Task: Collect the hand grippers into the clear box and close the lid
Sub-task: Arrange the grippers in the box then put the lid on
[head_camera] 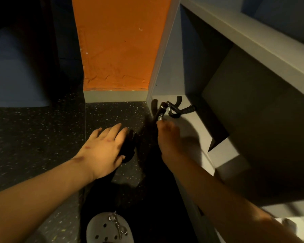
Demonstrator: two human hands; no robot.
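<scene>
Dim room with a dark speckled floor, an orange wall panel straight ahead above a grey skirting board, and a blue shape in shadow to the left. On the right, a grey shelf unit, open at the front, with its lowest shelf pale and close to floor level.

Right grip, a bare hand seen from the back and slightly blurred, reaching into that lowest compartment with fingers curled round the first hand gripper. Long axis of this black gripper running from the fingers up and away toward the back corner of the shelf, metal spring coil just above the fingertips, far end raised off the shelf.

Just beside it, to the right, the second hand gripper, lying flat on the lowest shelf. Shaped like a V: spring coil at the left, near the first gripper, one black handle pointing away toward the back of the shelf, the other pointing right. Cannot tell whether the two grippers touch.

Left grip, also a bare hand, palm down above the floor to the left of the shelf unit, fingers straight and spread, holding nothing, its black shadow just to its right.

At the bottom edge, a grey clog with round holes and a small metal chain on top, standing on the floor.
</scene>
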